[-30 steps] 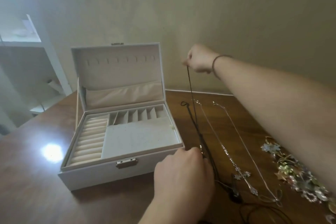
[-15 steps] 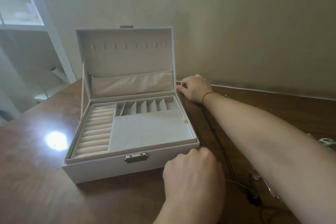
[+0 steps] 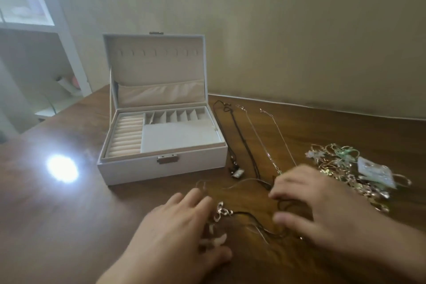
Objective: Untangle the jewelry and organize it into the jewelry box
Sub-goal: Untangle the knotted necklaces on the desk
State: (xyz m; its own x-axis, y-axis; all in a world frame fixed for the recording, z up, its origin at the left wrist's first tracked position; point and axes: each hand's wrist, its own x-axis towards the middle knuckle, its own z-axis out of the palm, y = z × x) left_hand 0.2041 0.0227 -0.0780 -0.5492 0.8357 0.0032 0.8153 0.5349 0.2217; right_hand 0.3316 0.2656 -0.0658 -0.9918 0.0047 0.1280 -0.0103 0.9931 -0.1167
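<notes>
A white jewelry box (image 3: pixel 147 169) stands open on the wooden table, its lid upright, with ring rolls and small compartments inside. Right of it a black cord necklace (image 3: pixel 242 136) and two thin silver chains (image 3: pixel 265 145) lie stretched out. More cords and a silver pendant (image 3: pixel 222 211) lie tangled near the front. My left hand (image 3: pixel 177 230) hovers over the pendant, fingers spread. My right hand (image 3: pixel 309 200) is over the cords' near ends, fingers loosely bent; both hands are blurred.
A heap of gold and green jewelry (image 3: pixel 345 168) with a clear packet lies at the right. A bright light glare (image 3: pixel 62 168) shines on the table at the left. White shelves (image 3: pixel 34 30) stand beyond the table's left edge. A wall runs behind.
My right hand let go of the black cord it held up, laid it beside the box and came back near me. My left hand opened and shifted toward the pendant.
</notes>
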